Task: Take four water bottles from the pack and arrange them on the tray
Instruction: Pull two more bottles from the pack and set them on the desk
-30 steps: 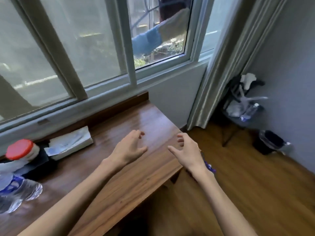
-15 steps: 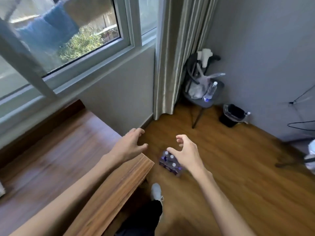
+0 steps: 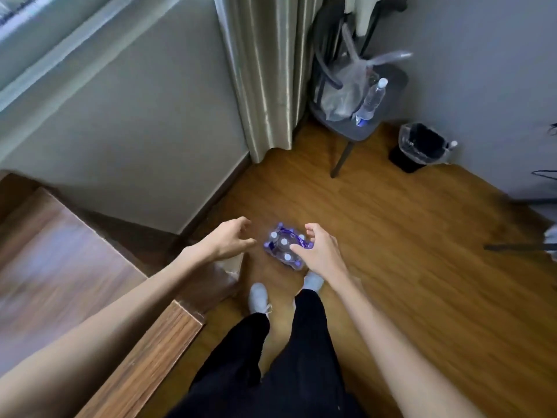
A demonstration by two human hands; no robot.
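A shrink-wrapped pack of water bottles [image 3: 281, 247] with white caps and blue labels stands on the wooden floor near the wall. My left hand [image 3: 229, 240] hovers to its left, fingers spread, holding nothing. My right hand [image 3: 321, 251] reaches over the pack's right side, fingers curled apart and empty; whether it touches the wrap I cannot tell. No tray is in view.
The wooden table [image 3: 60, 276] fills the left, its corner close to my legs. A grey chair [image 3: 361, 128] with a plastic bag and a single bottle [image 3: 372, 99] stands by the curtain [image 3: 262, 70]. A black bin [image 3: 417, 147] sits against the right wall.
The view has swung right and down from the tabletop to the floor. Both hands now hang over the floor on either side of the pack, which has come into full view.
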